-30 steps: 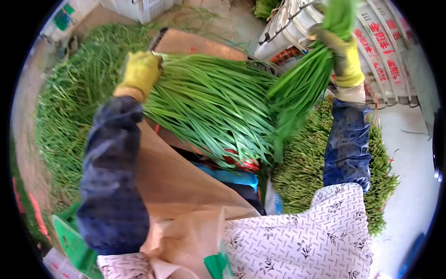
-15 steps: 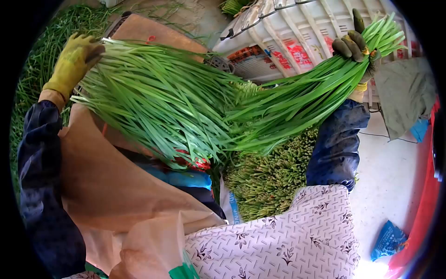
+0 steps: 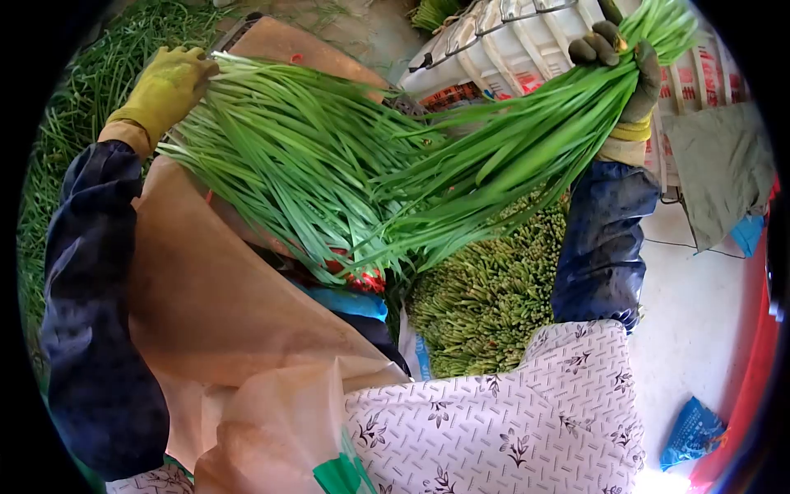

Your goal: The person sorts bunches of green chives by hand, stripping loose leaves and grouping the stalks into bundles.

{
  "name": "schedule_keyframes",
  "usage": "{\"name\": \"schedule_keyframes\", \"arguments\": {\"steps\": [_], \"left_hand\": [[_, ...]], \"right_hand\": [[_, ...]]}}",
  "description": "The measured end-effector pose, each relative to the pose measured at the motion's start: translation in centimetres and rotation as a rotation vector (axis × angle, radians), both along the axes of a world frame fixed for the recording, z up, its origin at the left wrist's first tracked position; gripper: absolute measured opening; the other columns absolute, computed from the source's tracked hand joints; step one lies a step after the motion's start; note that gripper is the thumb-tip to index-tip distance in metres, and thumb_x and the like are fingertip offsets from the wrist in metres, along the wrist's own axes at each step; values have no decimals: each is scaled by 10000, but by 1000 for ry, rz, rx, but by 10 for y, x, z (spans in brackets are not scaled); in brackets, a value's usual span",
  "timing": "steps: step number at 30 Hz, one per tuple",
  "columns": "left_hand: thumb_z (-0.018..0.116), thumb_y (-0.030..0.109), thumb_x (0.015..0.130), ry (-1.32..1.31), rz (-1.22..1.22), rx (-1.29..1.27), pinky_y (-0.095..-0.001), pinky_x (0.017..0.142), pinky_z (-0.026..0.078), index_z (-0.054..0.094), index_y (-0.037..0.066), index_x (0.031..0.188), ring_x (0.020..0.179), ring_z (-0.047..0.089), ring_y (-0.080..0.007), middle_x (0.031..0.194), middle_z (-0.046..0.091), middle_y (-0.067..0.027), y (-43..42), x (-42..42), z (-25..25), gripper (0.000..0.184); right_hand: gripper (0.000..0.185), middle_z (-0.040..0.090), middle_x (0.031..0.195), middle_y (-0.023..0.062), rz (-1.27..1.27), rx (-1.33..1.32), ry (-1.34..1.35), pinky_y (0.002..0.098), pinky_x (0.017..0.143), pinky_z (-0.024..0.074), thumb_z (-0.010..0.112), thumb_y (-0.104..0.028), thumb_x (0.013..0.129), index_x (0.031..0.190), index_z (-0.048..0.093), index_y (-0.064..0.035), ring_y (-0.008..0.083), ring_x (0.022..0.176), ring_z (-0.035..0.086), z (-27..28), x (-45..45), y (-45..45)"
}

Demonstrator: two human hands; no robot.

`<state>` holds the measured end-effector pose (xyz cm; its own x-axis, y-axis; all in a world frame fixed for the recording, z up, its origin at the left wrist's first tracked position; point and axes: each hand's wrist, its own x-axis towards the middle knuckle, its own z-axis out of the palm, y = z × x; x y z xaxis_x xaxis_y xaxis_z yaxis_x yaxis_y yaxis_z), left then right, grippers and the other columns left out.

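A broad layer of garlic chives [image 3: 280, 148], long flat green leaves with pale stem ends, lies at the upper left. My left hand [image 3: 169, 89], in a yellow glove, has its fingers curled at those pale ends; the fingertips are partly hidden. At the upper right, my right hand [image 3: 625, 74], in a dark-palmed glove with a yellow cuff, is closed around a separate chive bunch [image 3: 527, 140]. This bunch is held raised by its stem ends. Its leaves slope down to the left, and their tips overlap the lying layer.
Beneath the chives is a brown board [image 3: 300, 49]. Densely packed greenish stem ends [image 3: 485, 313] stand below the raised bunch. A white ribbed crate [image 3: 494, 41] is behind; loose greens [image 3: 74, 123] cover the left floor. A brown apron [image 3: 214, 305] and patterned cloth [image 3: 510, 412] cover my lap.
My left hand has shifted right and slightly up along the pale ends. My right hand has moved slightly up and left with its bunch, whose leaf tips reach farther left. The view has shifted a little.
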<state>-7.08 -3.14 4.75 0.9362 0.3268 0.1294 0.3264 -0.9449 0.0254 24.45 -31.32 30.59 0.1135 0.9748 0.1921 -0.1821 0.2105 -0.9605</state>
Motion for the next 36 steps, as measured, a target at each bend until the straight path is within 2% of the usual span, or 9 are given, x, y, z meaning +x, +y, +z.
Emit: {"name": "schedule_keyframes", "arguments": {"steps": [9,14,17,18,23,26,28,32,36], "left_hand": [[577,139,821,95,13,224,-410,858,415,681,203,1024,977,585,-252,1010,617,-52,-3,8,6,237],[555,219,880,8,-42,87,-412,882,414,688,246,1040,1038,577,-231,1049,622,-18,5,3,10,209],[616,342,863,-417,174,-579,-368,930,430,616,165,1224,1110,577,-263,1195,627,-94,23,-8,-12,402],[607,359,876,-621,299,-1039,-357,933,440,584,129,1269,1120,582,-273,1223,624,-120,33,-9,-20,456],[463,415,977,-802,319,-1543,-292,881,434,575,49,1240,962,580,-188,1080,647,-84,28,12,-47,465],[541,519,894,-1028,811,-1330,-264,673,414,613,67,1064,760,540,-125,957,646,-57,45,4,-42,488],[594,483,862,-980,570,-1013,-257,681,430,620,57,1056,777,559,-124,949,651,-78,59,1,-22,469],[607,302,879,-1322,226,-1276,-382,766,504,637,41,1089,856,632,-307,914,662,-210,-12,68,55,337],[583,294,861,-695,174,-636,-458,826,487,627,72,1107,945,630,-370,971,674,-182,-38,108,16,334]], "right_hand": [[356,612,736,32,-443,-372,-466,233,526,494,668,-296,838,1020,616,6,132,643,613,14,-50,-12],[470,646,765,64,-319,-474,-1098,299,593,502,755,-158,733,1139,589,11,143,649,602,-92,-117,53],[694,655,999,262,-295,-451,-1240,379,817,509,749,-257,696,1292,509,6,361,945,651,-172,-139,94],[680,635,1079,261,-353,-461,-1323,409,935,461,680,-291,715,1302,503,4,373,1032,613,-189,-144,100],[745,627,1124,247,-268,-680,-1379,413,933,462,700,-346,723,1332,460,11,365,1076,599,-195,-146,120],[711,640,1111,232,-218,-841,-1352,420,922,467,699,-355,743,1321,470,-10,362,1077,602,-205,-155,123],[694,646,1100,228,-201,-798,-1375,423,898,483,702,-391,746,1296,487,-26,363,1047,619,-202,-159,126],[693,652,1086,216,-161,-766,-1406,415,869,508,703,-458,727,1239,534,-22,360,1005,642,-201,-162,136],[670,617,1114,261,-164,-753,-1310,460,883,473,736,-432,698,1171,565,10,403,1054,593,-226,-162,134]]}}
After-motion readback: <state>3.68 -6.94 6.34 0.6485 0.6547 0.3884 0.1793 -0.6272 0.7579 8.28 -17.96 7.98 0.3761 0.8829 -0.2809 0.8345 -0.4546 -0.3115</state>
